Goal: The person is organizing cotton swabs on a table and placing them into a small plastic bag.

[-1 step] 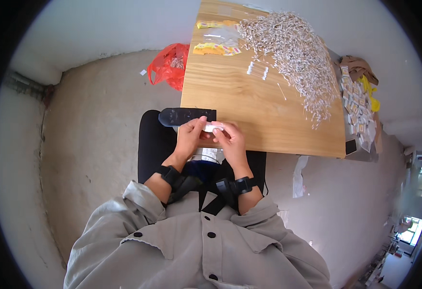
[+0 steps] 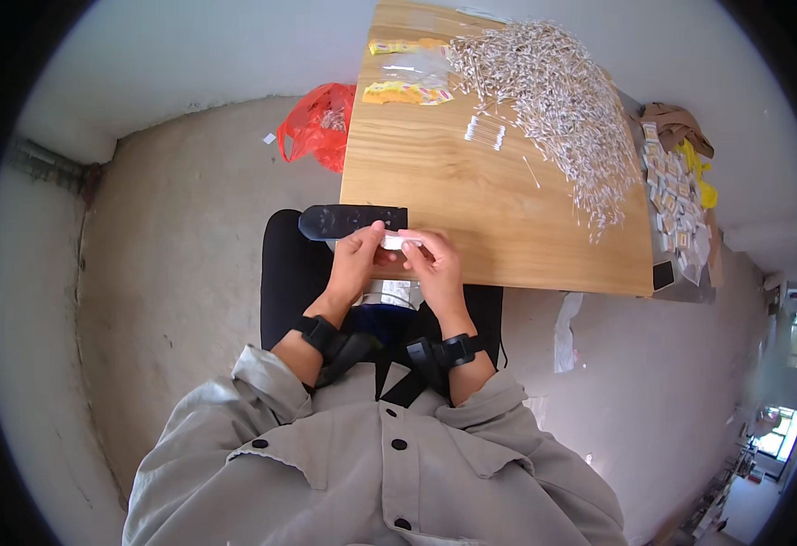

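Observation:
Over the table's near edge, my left hand [image 2: 354,261] and my right hand [image 2: 439,267] hold a small white packet [image 2: 392,242] between them, fingers closed on its two ends. What the packet contains is too small to make out. Beside my left hand lies a dark, round-ended flat piece [image 2: 348,220], jutting past the table's left edge. Farther up, a short row of cotton swabs [image 2: 486,133] lies side by side, with a single swab [image 2: 531,172] to its right. A big heap of loose cotton swabs [image 2: 553,96] spreads over the far right.
Yellow printed packaging [image 2: 407,93] and clear plastic bags [image 2: 414,67] lie on the far left of the wooden table [image 2: 435,182]. A red plastic bag [image 2: 316,127] stands left of it. Several small packed boxes [image 2: 674,200] and a phone [image 2: 662,275] are off the right edge.

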The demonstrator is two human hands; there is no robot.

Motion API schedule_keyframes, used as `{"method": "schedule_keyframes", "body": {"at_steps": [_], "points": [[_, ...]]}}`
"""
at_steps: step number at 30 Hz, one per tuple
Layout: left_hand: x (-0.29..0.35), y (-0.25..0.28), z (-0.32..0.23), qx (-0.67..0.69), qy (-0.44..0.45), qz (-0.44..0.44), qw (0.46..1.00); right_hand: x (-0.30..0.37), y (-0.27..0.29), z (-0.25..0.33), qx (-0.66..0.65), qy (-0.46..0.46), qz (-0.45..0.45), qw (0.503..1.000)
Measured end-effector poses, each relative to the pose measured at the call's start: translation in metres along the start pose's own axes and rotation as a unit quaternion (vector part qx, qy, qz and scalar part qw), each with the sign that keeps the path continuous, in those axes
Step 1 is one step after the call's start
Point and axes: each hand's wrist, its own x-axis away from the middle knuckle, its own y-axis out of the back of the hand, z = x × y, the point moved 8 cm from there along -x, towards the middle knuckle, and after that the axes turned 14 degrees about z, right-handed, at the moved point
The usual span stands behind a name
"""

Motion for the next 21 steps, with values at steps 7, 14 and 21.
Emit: {"method": "schedule_keyframes", "body": {"at_steps": [7,14,21], "points": [[0.015,-0.021,-0.051,-0.249,-0.120,-0.003,0.961,0.002,0.014,-0.007,0.003,-0.031,-0.041,0.999],[0.015,-0.032,-0.066,-0.326,-0.182,-0.001,0.928,0.001,0.016,-0.027,-0.072,-0.079,-0.036,0.994],[0.010,-0.025,-0.040,-0.176,-0.055,-0.016,0.983,0.002,0.017,-0.038,-0.116,-0.159,-0.028,0.980]]}}
